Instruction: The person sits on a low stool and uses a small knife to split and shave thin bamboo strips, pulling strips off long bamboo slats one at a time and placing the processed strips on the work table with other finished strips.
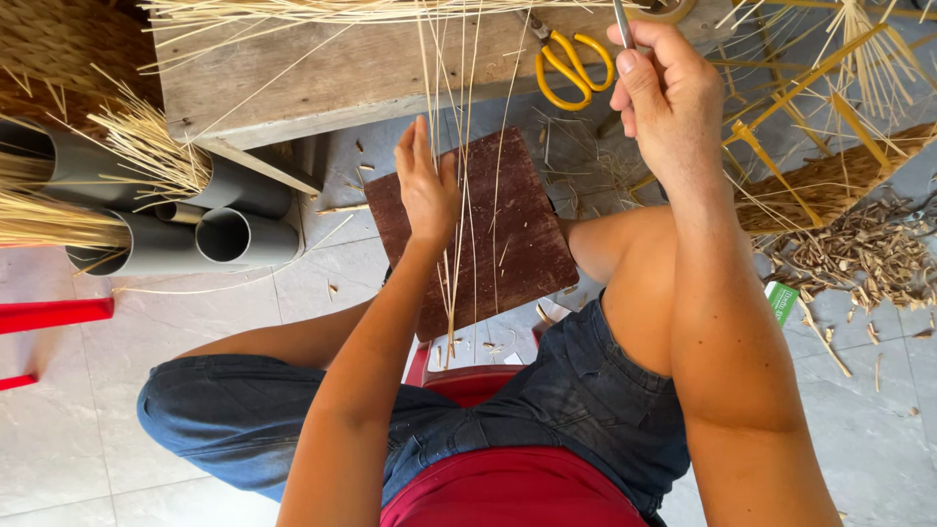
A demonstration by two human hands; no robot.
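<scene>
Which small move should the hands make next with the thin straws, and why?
Probably bring the right hand, which grips a thin metal tool, over to the straws. The left hand lies flat beside them over the brown board, seemingly steadying them.

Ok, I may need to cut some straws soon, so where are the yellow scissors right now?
The yellow scissors lie on the wooden bench at the top of the head view, just left of the right hand, above the dark board.

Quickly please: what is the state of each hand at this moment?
Left hand: open, fingers straight, resting against the thin straw strands.
Right hand: closed around a thin metal tool.
</scene>
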